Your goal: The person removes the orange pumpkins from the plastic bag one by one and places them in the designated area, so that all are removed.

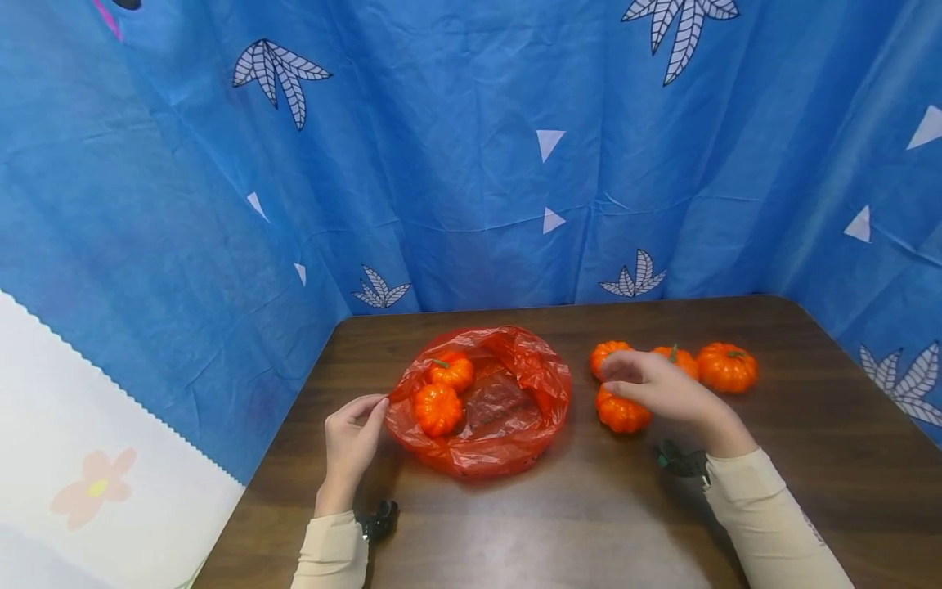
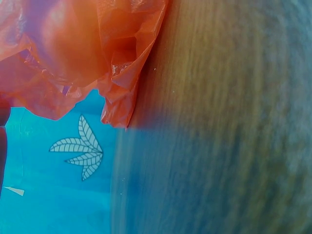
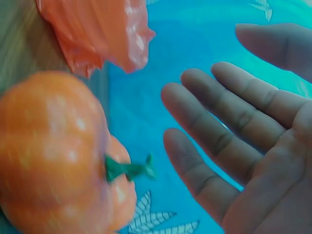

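Observation:
A red plastic bag stands with its mouth spread wide. Two small orange pumpkins, one in front and one behind, lie inside on its left. My left hand pinches the bag's left rim between thumb and fingers; in the left wrist view the crumpled bag fills the upper left. To the right of the bag, my right hand is held over several more pumpkins, its fingers extended and grasping nothing. In the right wrist view a green-stemmed pumpkin appears beside the spread fingers.
Pumpkins on the right include a near one, a far one and a rightmost one. Everything rests on a dark wooden table. A blue patterned curtain hangs behind it. Each wrist wears a dark device.

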The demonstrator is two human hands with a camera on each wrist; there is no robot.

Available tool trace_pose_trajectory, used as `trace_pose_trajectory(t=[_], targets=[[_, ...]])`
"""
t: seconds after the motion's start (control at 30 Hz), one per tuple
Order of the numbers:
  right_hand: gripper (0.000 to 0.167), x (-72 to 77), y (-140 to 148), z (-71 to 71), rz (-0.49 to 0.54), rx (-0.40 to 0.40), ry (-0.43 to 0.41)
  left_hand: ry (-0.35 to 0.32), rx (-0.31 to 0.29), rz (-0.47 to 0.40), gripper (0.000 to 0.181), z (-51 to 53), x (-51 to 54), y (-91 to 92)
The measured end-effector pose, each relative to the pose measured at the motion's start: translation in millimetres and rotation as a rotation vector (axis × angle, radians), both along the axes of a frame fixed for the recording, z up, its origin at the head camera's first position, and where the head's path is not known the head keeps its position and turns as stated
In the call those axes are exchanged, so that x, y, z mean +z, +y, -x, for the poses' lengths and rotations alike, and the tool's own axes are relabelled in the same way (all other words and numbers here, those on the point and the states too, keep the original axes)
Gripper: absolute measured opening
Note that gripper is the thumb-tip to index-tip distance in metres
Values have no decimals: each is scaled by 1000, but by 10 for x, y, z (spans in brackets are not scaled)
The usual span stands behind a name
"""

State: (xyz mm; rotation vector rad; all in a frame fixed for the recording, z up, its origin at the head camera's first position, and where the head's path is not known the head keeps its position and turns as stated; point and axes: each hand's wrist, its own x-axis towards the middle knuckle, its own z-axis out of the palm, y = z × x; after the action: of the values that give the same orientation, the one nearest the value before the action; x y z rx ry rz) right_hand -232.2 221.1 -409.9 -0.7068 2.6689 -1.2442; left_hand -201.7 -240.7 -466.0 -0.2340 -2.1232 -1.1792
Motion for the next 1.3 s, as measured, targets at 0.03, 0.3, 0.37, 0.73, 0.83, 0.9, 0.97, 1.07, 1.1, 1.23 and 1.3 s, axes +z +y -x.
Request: trace_pose_trajectory(t=[0.03, 0.3, 0.37, 0.73, 0.83, 0.9, 0.97, 1.07, 1.1, 1.23, 1.3], targets=[[32, -7, -34, 13, 0, 12, 11, -2, 1, -1, 7, -5, 2, 1], [32, -11, -286, 79, 37, 101, 0, -43, 8, -6, 8, -10, -3, 5], [31, -3, -345, 104, 48, 120, -9, -43, 10, -5, 7, -9, -5, 7], [37, 47, -591, 273, 147, 217, -153, -54, 8, 9, 8, 9, 5, 22], [39, 55, -670, 321, 154, 253, -197, -62, 6, 10, 9, 5, 11, 26], [38, 60, -724, 358, 153, 260, -209, -64, 8, 13, 9, 3, 17, 28], [36, 66, -774, 394, 171, 265, -230, -65, 4, 12, 8, 1, 23, 31], [34, 75, -836, 440, 208, 271, -265, -68, 0, 6, 8, -2, 24, 33], [33, 79, -856, 453, 216, 273, -274, -68, -1, 3, 8, -4, 21, 33], [33, 93, -936, 498, 212, 292, -274, -69, -3, -5, 7, -12, 11, 28], [34, 97, -976, 517, 205, 302, -265, -66, -3, -5, 7, -15, 3, 23]])
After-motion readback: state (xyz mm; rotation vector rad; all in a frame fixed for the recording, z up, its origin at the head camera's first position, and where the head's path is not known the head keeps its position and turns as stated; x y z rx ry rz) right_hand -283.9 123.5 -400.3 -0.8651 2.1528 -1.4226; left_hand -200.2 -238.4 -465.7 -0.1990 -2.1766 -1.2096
